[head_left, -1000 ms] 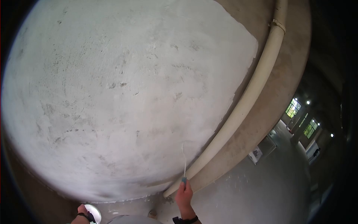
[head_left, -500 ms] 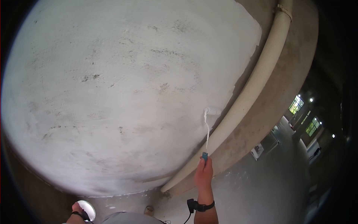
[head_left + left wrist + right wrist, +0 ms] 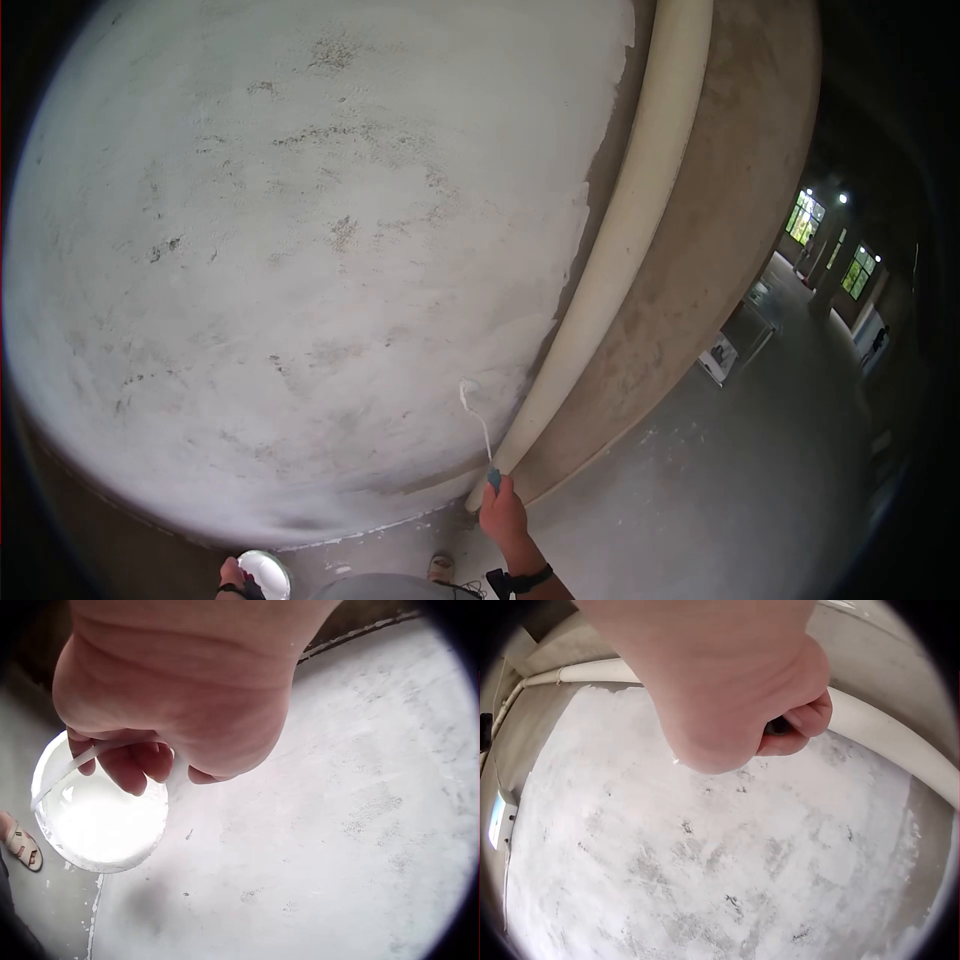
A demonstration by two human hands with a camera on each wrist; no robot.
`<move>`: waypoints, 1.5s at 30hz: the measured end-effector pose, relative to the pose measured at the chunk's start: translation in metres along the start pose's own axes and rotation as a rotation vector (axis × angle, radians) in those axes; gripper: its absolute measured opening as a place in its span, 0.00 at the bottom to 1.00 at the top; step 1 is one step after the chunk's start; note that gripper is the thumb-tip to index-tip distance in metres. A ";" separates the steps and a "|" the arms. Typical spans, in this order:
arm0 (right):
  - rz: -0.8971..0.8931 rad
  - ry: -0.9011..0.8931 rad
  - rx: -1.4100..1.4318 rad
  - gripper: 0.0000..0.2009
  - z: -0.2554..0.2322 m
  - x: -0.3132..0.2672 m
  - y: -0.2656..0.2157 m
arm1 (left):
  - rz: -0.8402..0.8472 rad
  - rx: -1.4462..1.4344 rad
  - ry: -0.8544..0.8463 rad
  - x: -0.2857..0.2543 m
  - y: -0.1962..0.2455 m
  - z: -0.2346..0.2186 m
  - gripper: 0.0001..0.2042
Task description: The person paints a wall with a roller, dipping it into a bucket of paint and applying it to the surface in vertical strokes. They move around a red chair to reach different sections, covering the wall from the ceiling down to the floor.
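My right hand (image 3: 505,512) grips the blue handle (image 3: 494,480) of a paint roller (image 3: 480,425), low at the right side of the white-coated wall (image 3: 300,240). The roller's white-smeared bent rod reaches up over the wall; its head barely stands out against the white. In the right wrist view the curled fingers (image 3: 806,724) wrap the dark handle end (image 3: 778,726), and the roller's far end is hidden. At lower left my left hand (image 3: 230,575) holds a white bucket (image 3: 45,769) by its bail handle (image 3: 71,766). Bright white paint (image 3: 105,825) shows inside.
A cream pipe (image 3: 640,210) runs down beside the coated area, with bare brown wall (image 3: 720,200) beyond it. Grey floor (image 3: 680,490) with white splashes lies below. A sandalled foot (image 3: 441,567) stands near the wall base. A small white box (image 3: 501,819) hangs at the wall's far side.
The roller first went up and right to the coating's edge near the pipe, then came back down and left. The head view has shifted too. My left hand keeps hold of the bucket.
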State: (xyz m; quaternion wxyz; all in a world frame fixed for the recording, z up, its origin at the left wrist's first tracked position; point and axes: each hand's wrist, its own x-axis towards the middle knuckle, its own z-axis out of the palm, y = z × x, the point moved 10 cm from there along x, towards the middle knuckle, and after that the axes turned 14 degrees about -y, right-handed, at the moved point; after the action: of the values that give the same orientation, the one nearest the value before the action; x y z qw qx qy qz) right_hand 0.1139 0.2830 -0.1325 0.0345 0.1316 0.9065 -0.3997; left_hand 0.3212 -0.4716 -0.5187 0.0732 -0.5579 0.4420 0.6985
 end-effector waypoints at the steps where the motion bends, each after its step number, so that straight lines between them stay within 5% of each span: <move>1: -0.015 -0.019 -0.002 0.15 0.007 0.002 0.006 | 0.020 0.051 0.003 0.003 0.004 0.001 0.09; 6: -0.086 0.082 0.041 0.15 -0.003 0.013 -0.002 | -0.061 -0.054 -0.032 -0.031 -0.007 0.021 0.08; 8: -0.155 0.141 0.055 0.15 -0.021 0.022 -0.023 | -0.171 0.158 -0.271 -0.031 -0.020 0.031 0.34; 11: -0.229 0.210 0.148 0.14 -0.050 0.033 -0.057 | -0.085 0.239 -0.200 -0.020 -0.019 0.019 0.26; 14: -0.292 0.279 0.216 0.13 -0.087 0.044 -0.084 | -0.094 0.042 -0.231 -0.084 -0.029 0.043 0.24; 15: -0.293 0.271 0.245 0.13 -0.099 0.046 -0.092 | 0.157 0.311 -0.144 -0.053 -0.007 0.032 0.23; 16: -0.293 0.263 0.275 0.14 -0.106 0.048 -0.096 | 0.159 0.312 -0.146 -0.063 -0.005 0.035 0.23; 18: -0.294 0.251 0.281 0.14 -0.113 0.052 -0.095 | -0.109 0.101 -0.242 -0.097 -0.031 0.053 0.23; 27: -0.162 0.106 0.245 0.14 -0.055 0.044 -0.048 | -0.257 0.230 -0.215 -0.136 -0.029 0.082 0.26; 31: -0.137 0.049 0.213 0.14 -0.023 0.030 -0.029 | -0.208 0.158 -0.236 -0.067 -0.038 0.073 0.26; 33: -0.111 0.029 0.209 0.14 -0.015 0.029 -0.020 | -0.207 0.196 -0.492 -0.044 -0.037 0.085 0.28; 40: -0.155 0.076 0.218 0.14 -0.033 0.036 -0.032 | -0.108 -0.083 -0.074 -0.051 -0.006 0.088 0.08; 45: -0.232 0.118 0.299 0.13 -0.065 0.051 -0.054 | -0.125 -0.215 -0.019 -0.068 -0.011 0.085 0.05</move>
State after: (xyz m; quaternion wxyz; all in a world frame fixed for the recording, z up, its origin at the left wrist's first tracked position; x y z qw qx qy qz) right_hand 0.0533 0.3062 -0.0586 -0.0847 0.0533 0.8465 -0.5228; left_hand 0.2923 -0.3792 -0.4682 0.0604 -0.5823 0.3283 0.7413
